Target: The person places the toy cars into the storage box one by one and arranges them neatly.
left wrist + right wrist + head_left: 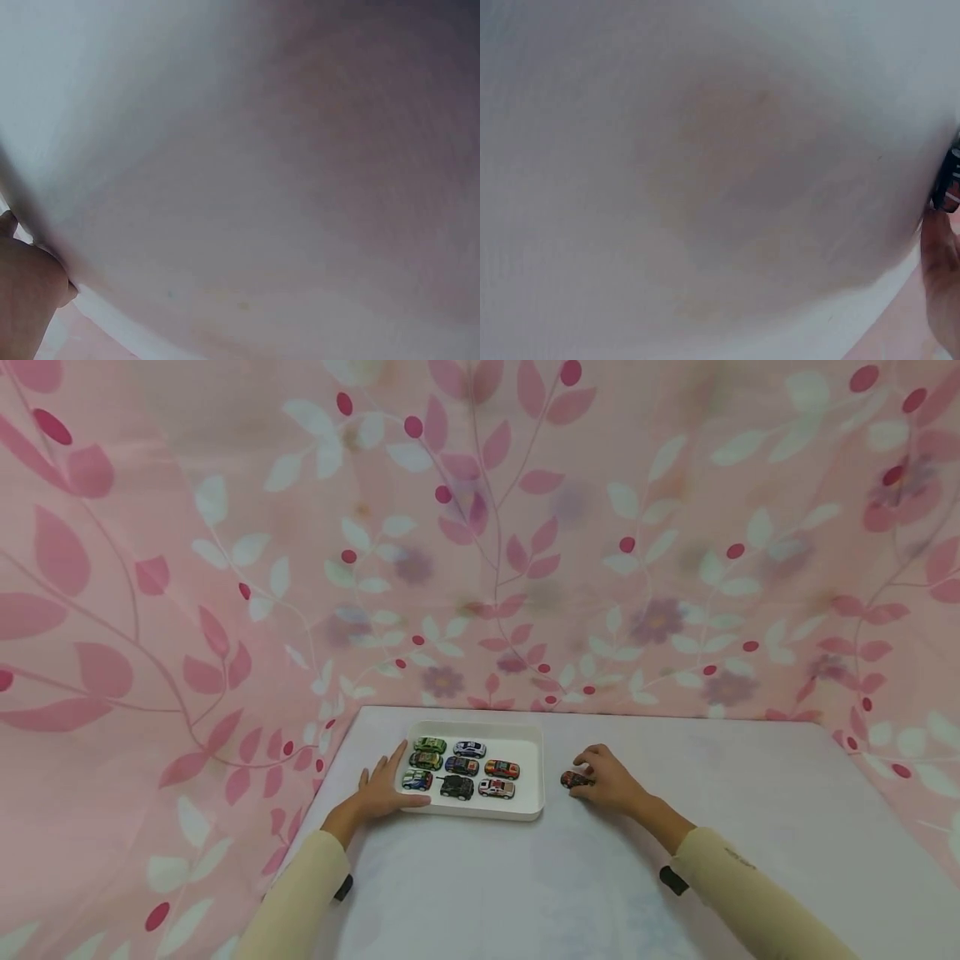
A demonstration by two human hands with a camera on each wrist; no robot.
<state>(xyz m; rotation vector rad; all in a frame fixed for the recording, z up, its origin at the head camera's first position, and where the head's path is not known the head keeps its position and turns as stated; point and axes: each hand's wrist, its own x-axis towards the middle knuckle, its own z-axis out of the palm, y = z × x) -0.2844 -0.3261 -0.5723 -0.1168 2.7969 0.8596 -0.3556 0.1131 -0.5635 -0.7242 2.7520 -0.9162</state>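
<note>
A shallow white tray [528, 768] lies on the table and holds several small toy cars, among them a red-orange car [502, 769] and a black tank-like toy [456, 787]. Spread along the tray's left side is my left hand [381, 792], its fingers straight and its thumb at the front rim. To the right of the tray, my right hand [609, 779] pinches a dark red toy car [573, 779] at table level. In the right wrist view a piece of that toy car [950, 180] shows at the fingertips. The left wrist view has only part of the left hand [28, 289].
A white cloth covers the table [712, 777]. Behind it and to the left hangs a pink curtain [480, 543] with a leaf pattern. Dark wrist straps [673, 881] show below the sleeves.
</note>
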